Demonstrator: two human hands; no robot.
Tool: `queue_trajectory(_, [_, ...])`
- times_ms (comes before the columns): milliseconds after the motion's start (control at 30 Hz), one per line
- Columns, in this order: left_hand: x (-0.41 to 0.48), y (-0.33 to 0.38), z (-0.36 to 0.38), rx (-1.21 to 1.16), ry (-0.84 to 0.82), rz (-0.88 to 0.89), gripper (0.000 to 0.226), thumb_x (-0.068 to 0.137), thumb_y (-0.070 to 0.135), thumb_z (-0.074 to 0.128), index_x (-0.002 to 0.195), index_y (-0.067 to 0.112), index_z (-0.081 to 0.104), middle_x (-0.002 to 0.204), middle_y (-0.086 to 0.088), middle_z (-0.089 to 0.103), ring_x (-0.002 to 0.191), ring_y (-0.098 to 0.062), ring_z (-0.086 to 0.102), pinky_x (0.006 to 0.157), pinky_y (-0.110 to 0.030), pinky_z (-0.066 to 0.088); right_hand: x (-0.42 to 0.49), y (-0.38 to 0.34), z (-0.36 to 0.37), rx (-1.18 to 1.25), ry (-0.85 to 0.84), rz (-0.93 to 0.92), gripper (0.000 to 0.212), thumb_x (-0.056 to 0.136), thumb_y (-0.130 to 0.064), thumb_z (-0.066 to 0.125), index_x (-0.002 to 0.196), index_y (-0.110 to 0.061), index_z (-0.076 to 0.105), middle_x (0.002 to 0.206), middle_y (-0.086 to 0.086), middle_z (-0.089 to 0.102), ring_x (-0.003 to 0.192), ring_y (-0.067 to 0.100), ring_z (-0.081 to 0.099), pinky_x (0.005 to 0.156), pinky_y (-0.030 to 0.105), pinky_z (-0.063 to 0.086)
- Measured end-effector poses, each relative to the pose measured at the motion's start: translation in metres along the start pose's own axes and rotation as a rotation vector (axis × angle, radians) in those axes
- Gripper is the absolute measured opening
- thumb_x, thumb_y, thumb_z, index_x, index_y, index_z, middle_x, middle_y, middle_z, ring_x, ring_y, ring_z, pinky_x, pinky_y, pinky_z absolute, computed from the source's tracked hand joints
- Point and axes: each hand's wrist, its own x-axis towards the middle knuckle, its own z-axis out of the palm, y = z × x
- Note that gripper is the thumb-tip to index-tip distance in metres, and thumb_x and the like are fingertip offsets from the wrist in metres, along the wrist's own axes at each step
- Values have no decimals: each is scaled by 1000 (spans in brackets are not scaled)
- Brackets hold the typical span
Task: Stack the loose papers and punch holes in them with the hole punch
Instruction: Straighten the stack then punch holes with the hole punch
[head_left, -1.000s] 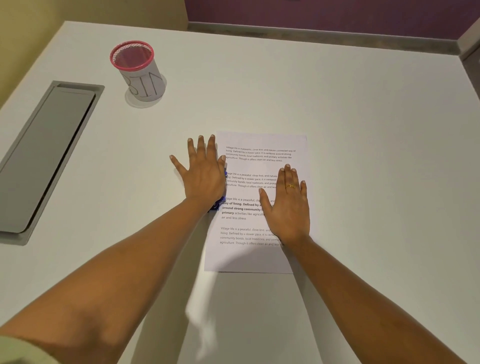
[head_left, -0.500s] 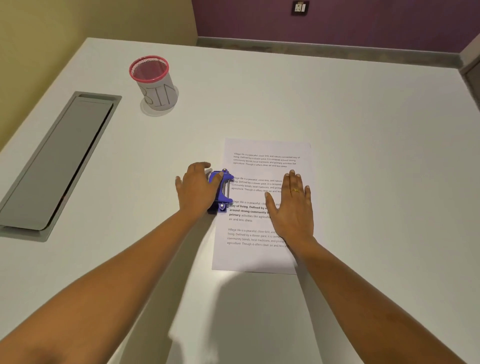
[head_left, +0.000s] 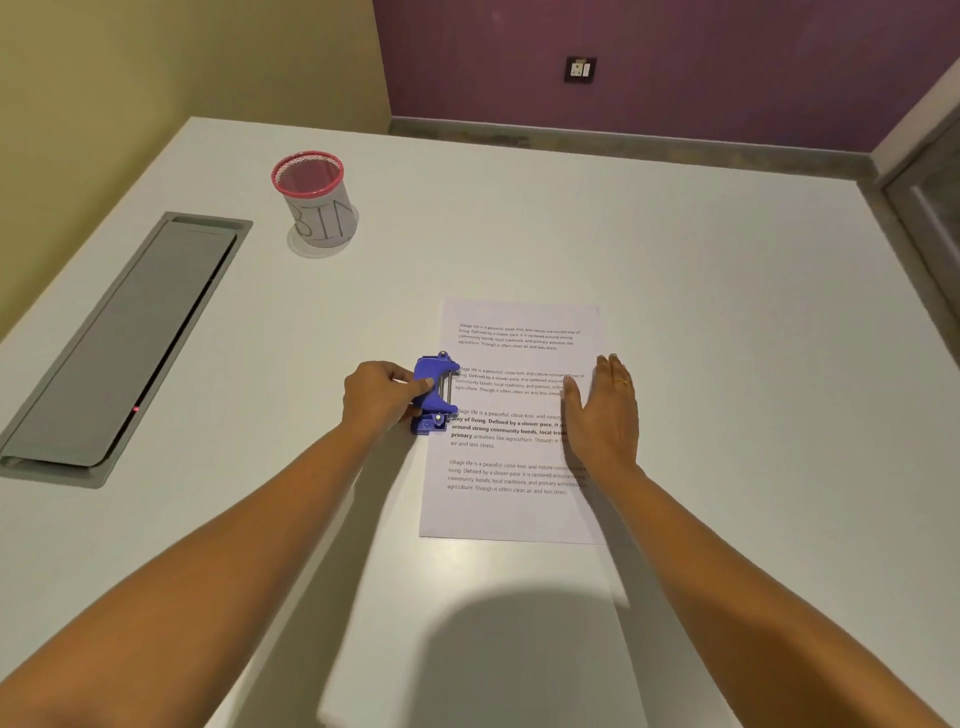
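A stack of white printed papers (head_left: 514, 512) lies squared on the white table, in the middle of the view. A blue hole punch (head_left: 434, 392) sits over the middle of the stack's left edge, its lever raised. My left hand (head_left: 382, 396) grips the punch from its left side, thumb on the blue lever. My right hand (head_left: 602, 415) is over the right half of the top sheet, fingers straight and together, tilted up on its outer edge. A ring shows on one finger.
A mesh cup with a pink rim and a "BIN" label (head_left: 314, 202) stands at the back left. A grey cable-tray lid (head_left: 119, 338) is set into the table (head_left: 727, 322) at the left. Walls close off the far side.
My left hand went from pressing flat on the punch to gripping its side, and the lever has come up. My right hand has lifted from flat to tilted. The camera view has risen.
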Motion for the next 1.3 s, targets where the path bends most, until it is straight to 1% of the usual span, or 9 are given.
queue_trajectory(133, [-4, 0, -3, -27, -14, -25, 15, 74, 10, 75, 73, 10, 60, 64, -4, 62, 31, -1, 55, 48, -15, 53, -9, 14, -13, 41, 3, 212, 58, 93, -28, 48, 141, -4, 27, 147, 15, 34, 137, 30, 25, 108, 44, 34])
queue_trajectory(567, [-7, -3, -2, -11, 14, 5, 16, 74, 1, 73, 86, 0, 64, 74, -17, 65, 32, -4, 56, 71, -38, 59, -10, 0, -24, 113, -137, 357, 48, 87, -20, 58, 127, 3, 43, 132, 19, 47, 124, 34, 43, 96, 39, 40])
queue_trajectory(667, [-8, -2, -2, -14, 13, 6, 14, 74, 1, 73, 77, 6, 61, 73, -16, 64, 33, -5, 56, 70, -38, 59, 0, 1, -26, 205, -145, 452, 15, 81, -19, 60, 84, -6, 52, 101, 20, 59, 93, 33, 57, 73, 34, 46])
queue_trajectory(767, [-8, -1, -2, -24, 23, 0, 19, 74, 1, 73, 69, 10, 58, 75, -18, 65, 45, -15, 60, 73, -40, 59, 9, 5, -30, 373, -158, 541, 32, 77, -9, 58, 56, -11, 34, 61, 7, 42, 58, 22, 41, 51, 27, 31])
queue_trajectory(867, [-7, -2, -1, -24, 26, -5, 19, 74, 1, 73, 69, 10, 58, 77, -18, 66, 46, -17, 61, 74, -40, 59, 16, 9, -35, 513, -175, 581, 14, 78, -3, 60, 83, 10, 61, 81, 12, 63, 76, 18, 59, 62, 29, 42])
queue_trajectory(1000, [-5, -4, -1, -38, 17, -10, 13, 74, 2, 74, 78, 6, 62, 72, -15, 65, 32, -4, 56, 64, -31, 59, 20, 13, -33, 552, -200, 572, 33, 86, -9, 60, 111, 11, 58, 113, 18, 64, 102, 29, 59, 83, 31, 43])
queue_trajectory(1100, [-5, -5, -3, -70, 13, -27, 13, 73, 1, 74, 81, 5, 64, 68, -12, 63, 31, -2, 56, 54, -21, 56, 17, 10, -30, 494, -163, 530, 12, 88, -9, 56, 88, 0, 65, 106, 16, 64, 104, 32, 56, 92, 29, 41])
queue_trajectory(1167, [-5, -5, -3, -99, 8, -35, 13, 73, -1, 72, 83, 3, 65, 66, -10, 63, 31, -2, 55, 53, -20, 55, 18, 13, -26, 454, -137, 512, 36, 89, -7, 54, 56, -18, 43, 75, 5, 53, 83, 24, 43, 78, 23, 33])
queue_trajectory(1300, [-4, -7, -8, -123, 13, -41, 17, 74, -5, 71, 89, -3, 65, 65, -10, 62, 31, -4, 55, 54, -21, 56, 17, 15, -24, 447, -108, 515, 41, 88, -8, 56, 53, -19, 38, 83, 6, 51, 81, 22, 43, 74, 27, 34])
